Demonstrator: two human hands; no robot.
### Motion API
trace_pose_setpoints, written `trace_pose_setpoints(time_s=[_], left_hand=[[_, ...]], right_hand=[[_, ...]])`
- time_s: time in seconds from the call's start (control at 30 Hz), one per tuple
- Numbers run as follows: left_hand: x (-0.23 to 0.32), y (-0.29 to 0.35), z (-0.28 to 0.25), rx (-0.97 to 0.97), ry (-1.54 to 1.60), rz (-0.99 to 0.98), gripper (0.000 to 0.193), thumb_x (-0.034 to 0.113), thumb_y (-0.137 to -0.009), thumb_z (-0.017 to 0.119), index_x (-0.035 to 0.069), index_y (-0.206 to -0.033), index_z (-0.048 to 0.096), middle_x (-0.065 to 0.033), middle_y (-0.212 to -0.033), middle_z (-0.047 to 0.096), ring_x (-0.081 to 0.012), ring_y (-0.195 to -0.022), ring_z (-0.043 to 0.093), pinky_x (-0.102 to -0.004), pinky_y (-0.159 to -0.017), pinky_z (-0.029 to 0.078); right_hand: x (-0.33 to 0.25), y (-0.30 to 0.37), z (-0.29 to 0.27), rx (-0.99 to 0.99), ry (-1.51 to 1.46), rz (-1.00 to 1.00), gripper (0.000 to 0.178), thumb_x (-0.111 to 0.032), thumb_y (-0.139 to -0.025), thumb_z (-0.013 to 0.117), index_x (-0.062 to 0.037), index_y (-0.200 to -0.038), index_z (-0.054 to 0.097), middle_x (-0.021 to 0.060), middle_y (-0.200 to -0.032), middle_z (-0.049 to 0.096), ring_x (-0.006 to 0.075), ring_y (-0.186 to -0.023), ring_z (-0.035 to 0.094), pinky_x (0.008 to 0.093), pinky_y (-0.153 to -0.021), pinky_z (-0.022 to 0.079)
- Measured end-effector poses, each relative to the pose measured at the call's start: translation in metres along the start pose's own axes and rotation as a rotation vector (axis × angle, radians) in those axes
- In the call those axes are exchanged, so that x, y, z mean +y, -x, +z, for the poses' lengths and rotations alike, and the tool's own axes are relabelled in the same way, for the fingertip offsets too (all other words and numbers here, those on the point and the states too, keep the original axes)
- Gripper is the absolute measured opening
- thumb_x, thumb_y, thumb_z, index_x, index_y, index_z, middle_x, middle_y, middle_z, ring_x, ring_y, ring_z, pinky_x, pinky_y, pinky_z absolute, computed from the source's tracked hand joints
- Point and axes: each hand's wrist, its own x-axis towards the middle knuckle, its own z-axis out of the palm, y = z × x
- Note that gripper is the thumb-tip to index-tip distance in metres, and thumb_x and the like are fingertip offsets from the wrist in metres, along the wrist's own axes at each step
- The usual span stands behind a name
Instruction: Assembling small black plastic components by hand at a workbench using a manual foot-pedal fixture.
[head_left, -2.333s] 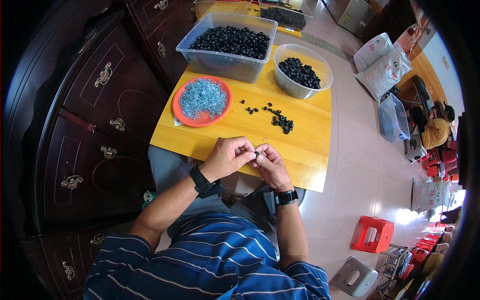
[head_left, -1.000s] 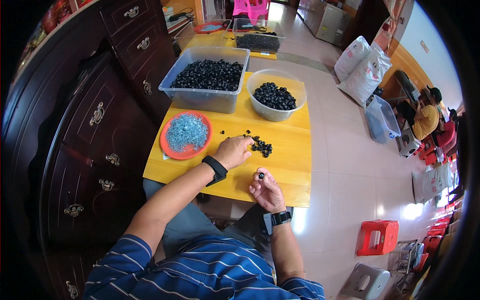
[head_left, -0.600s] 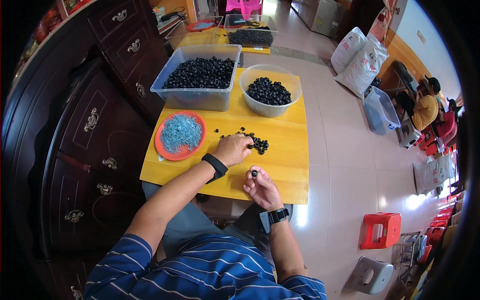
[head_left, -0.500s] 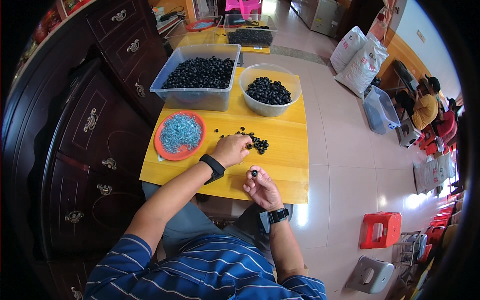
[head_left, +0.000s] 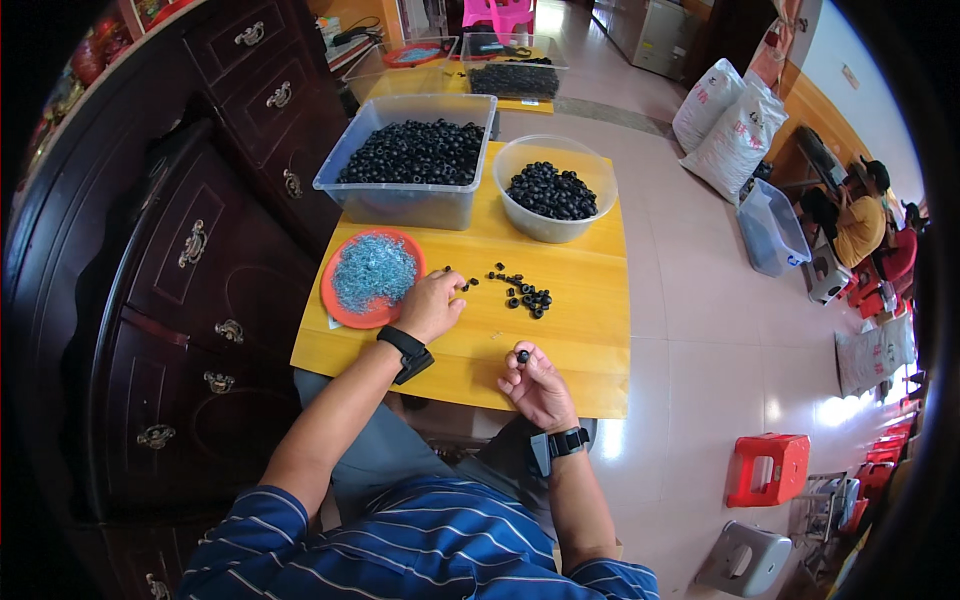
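Note:
My right hand (head_left: pixel 542 388) is raised over the table's front edge, its fingertips pinching a small black ring-shaped part (head_left: pixel 522 356). My left hand (head_left: pixel 432 308) is low over the yellow table (head_left: pixel 580 340), just right of the red plate (head_left: pixel 330 290). Its thumb and forefinger are apart beside a few small black pieces (head_left: pixel 473 282), and one more black piece shows at its fingertips. On the plate lies a heap of thin bluish-silver bits (head_left: pixel 372 272), too fine to name. Farther right sits a loose group of black ring-shaped parts (head_left: pixel 538 300).
Behind stand a rectangular clear bin (head_left: pixel 400 205) and a round clear tub (head_left: pixel 555 228), both holding many black parts. A dark wooden cabinet (head_left: pixel 170 300) borders the left. On the right floor are a red stool (head_left: pixel 768 470), a grey stool (head_left: pixel 745 558) and white sacks (head_left: pixel 735 135).
My left hand has moved left from the group of black parts to the pieces near the red plate. My right hand still holds its black part; the view has shifted slightly.

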Motion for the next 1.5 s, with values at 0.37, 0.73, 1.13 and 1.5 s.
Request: trace_pose_setpoints(time_s=[0.37,0.73,1.13,1.5], left_hand=[[0.000,-0.011,0.012,-0.001,-0.118,0.036,0.022,0.009,-0.079,0.068,0.004,-0.100,0.065,-0.0149,-0.086,0.065,-0.0334,-0.081,0.064,-0.0422,-0.072,0.051],[0.017,0.009,-0.002,-0.085,-0.038,0.002,0.010,0.006,-0.079,0.065,0.001,-0.087,0.060,-0.0136,-0.077,0.066,-0.0306,-0.068,0.064,-0.0392,-0.063,0.051],[0.075,0.084,-0.038,-0.156,0.611,-0.117,0.011,0.001,-0.084,0.068,-0.003,-0.094,0.067,-0.0008,-0.075,0.068,-0.0034,-0.066,0.061,-0.0210,-0.060,0.050],[0.075,0.099,-0.050,-0.080,0.624,-0.004,0.010,0.000,-0.080,0.075,-0.002,-0.089,0.069,-0.0057,-0.076,0.069,-0.0079,-0.068,0.065,-0.0211,-0.060,0.051]], right_hand=[[0.000,0.000,0.002,-0.006,-0.008,0.004,0.022,-0.020,-0.094,0.063,-0.0082,-0.112,0.056,0.0055,-0.098,0.061,0.0131,-0.079,0.057,0.0327,-0.083,0.047],[0.000,0.001,0.003,0.008,-0.019,0.019,0.020,-0.016,-0.095,0.061,-0.0064,-0.112,0.056,0.0063,-0.098,0.061,0.0133,-0.080,0.057,0.0325,-0.083,0.049],[0.010,0.001,0.016,0.091,0.295,0.017,0.019,-0.016,-0.096,0.061,-0.0050,-0.112,0.059,0.0039,-0.100,0.063,0.0120,-0.084,0.059,0.0253,-0.081,0.050],[0.023,0.004,0.016,0.041,0.371,0.015,0.023,-0.020,-0.092,0.067,-0.0045,-0.109,0.061,0.0019,-0.096,0.065,0.0102,-0.084,0.061,0.0247,-0.080,0.051]])
